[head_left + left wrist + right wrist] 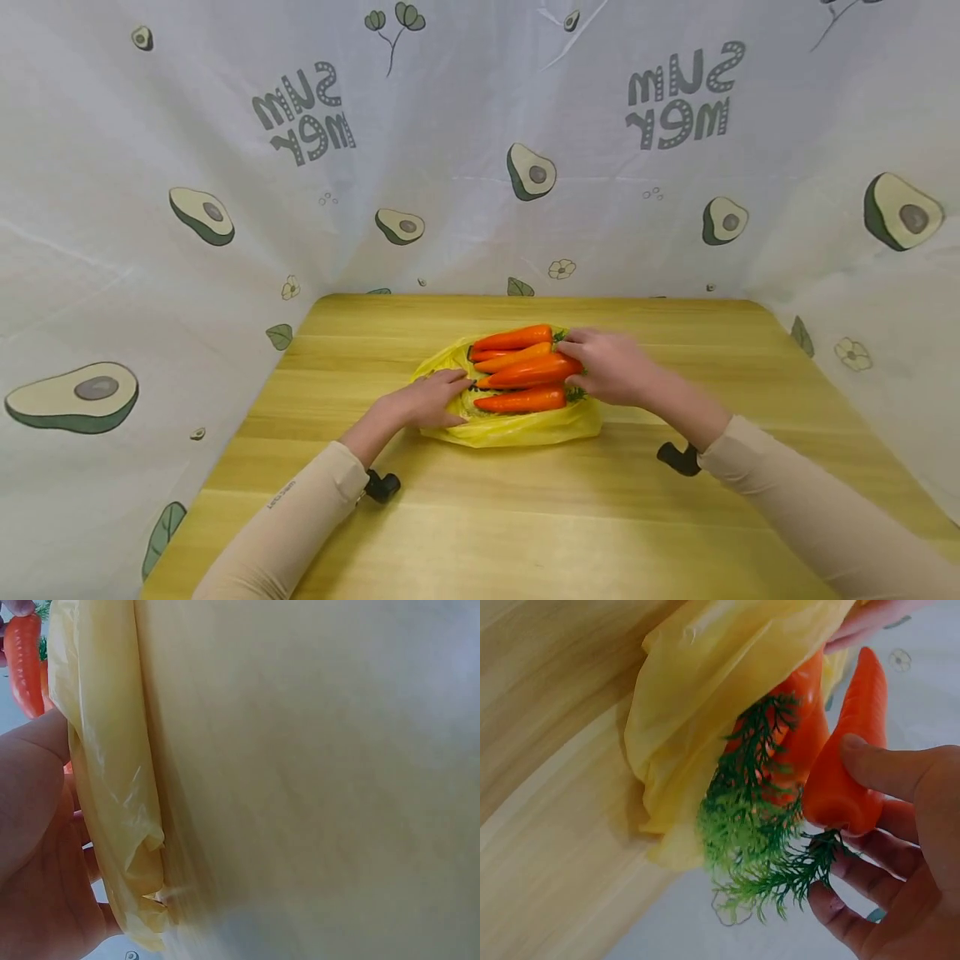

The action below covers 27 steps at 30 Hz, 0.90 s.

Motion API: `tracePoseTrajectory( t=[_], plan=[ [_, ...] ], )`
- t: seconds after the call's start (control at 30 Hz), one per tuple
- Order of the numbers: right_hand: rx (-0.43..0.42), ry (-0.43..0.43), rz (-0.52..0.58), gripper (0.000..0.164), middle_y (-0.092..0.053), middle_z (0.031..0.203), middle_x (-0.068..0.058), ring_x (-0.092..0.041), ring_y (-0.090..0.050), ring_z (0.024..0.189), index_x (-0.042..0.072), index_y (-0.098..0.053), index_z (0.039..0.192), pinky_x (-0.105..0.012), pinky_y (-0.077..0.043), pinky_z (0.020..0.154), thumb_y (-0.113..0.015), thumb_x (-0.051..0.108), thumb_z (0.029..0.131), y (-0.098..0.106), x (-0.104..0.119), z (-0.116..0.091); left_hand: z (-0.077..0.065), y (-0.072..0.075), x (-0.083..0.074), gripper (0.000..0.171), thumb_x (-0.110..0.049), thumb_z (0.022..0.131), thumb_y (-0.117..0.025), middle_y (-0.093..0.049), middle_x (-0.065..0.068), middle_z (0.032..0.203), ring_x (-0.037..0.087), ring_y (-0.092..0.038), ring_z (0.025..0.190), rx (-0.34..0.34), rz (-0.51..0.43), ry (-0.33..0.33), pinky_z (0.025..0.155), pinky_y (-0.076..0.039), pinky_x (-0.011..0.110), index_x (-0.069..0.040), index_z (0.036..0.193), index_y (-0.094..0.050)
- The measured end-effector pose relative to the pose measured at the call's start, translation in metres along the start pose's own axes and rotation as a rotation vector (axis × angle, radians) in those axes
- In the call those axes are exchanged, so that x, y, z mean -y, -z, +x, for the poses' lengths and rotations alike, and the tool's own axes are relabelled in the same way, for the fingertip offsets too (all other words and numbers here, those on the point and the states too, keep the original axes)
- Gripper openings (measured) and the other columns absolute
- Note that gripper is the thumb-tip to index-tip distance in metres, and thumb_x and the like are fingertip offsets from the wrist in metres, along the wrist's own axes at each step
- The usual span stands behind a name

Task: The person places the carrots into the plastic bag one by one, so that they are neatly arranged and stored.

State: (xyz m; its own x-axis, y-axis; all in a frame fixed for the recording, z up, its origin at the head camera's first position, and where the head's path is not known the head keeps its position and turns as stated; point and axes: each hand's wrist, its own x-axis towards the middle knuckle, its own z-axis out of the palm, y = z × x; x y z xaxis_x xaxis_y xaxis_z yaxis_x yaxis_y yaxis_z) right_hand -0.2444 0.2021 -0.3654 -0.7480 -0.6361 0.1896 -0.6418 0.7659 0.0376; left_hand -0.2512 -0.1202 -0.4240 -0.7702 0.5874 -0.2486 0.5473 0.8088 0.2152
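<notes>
Several orange-red carrots with feathery green tops lie side by side in a yellow plastic bag [517, 432] on the table. My right hand [611, 367] grips one carrot [864, 712] by its thick end, thumb on one side and fingers underneath. That carrot is raised over the others, its tip toward the left. Green leaves [742, 825] hang beside the right fingers in the right wrist view. My left hand [431, 398] rests at the bag's left side, its fingers extended inside the rim near the carrot tips. In the left wrist view the bag's folded edge hides part of those fingers.
The wooden table [525, 517] extends in front of and around the bag. A white curtain [480, 108] printed with avocados and lettering hangs behind and along the sides. A black wrist mount [382, 486] sits under the left sleeve, another [678, 458] by the right cuff.
</notes>
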Motion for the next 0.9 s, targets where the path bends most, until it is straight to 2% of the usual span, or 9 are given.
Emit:
tracePoseTrajectory(
  t=[0.1,0.33,0.57,0.9],
  plan=[
    [0.0,0.011,0.016,0.052,-0.066,0.125,-0.019,-0.037,-0.066,0.11,0.001,-0.068,0.128,-0.051,-0.056,0.091,-0.082,0.025,0.085,-0.006,0.005,0.004,-0.001,-0.001,0.001,0.073,-0.043,0.099,-0.063,-0.027,0.012,0.165,0.032,-0.025,0.153,0.006,-0.003,0.002,0.12,-0.028,0.057,-0.012,0.158,-0.035],
    [-0.004,0.028,0.006,0.046,-0.066,0.119,-0.014,-0.029,-0.067,0.097,0.002,-0.069,0.123,-0.048,-0.057,0.086,-0.083,0.023,0.085,-0.014,0.009,0.007,0.001,-0.002,0.003,0.072,-0.043,0.099,-0.063,-0.027,0.01,0.166,0.031,-0.026,0.153,0.0,0.006,-0.006,0.121,-0.028,0.053,-0.013,0.158,-0.035],
    [-0.013,0.021,-0.005,0.047,-0.068,0.12,-0.015,-0.032,-0.067,0.108,0.003,-0.069,0.126,-0.052,-0.054,0.096,-0.081,0.025,0.086,-0.018,0.008,0.008,0.005,-0.002,0.003,0.072,-0.043,0.098,-0.063,-0.028,0.01,0.165,0.031,-0.026,0.152,-0.013,0.008,-0.001,0.121,-0.028,0.054,-0.013,0.158,-0.035],
    [-0.059,0.059,-0.053,0.046,-0.07,0.117,-0.011,-0.032,-0.064,0.111,0.007,-0.071,0.122,-0.056,-0.052,0.094,-0.083,0.028,0.083,-0.022,0.009,0.007,0.003,-0.003,0.001,0.071,-0.043,0.098,-0.064,-0.029,0.01,0.165,0.03,-0.027,0.152,-0.012,-0.006,0.005,0.121,-0.029,0.053,-0.013,0.157,-0.037]
  ],
)
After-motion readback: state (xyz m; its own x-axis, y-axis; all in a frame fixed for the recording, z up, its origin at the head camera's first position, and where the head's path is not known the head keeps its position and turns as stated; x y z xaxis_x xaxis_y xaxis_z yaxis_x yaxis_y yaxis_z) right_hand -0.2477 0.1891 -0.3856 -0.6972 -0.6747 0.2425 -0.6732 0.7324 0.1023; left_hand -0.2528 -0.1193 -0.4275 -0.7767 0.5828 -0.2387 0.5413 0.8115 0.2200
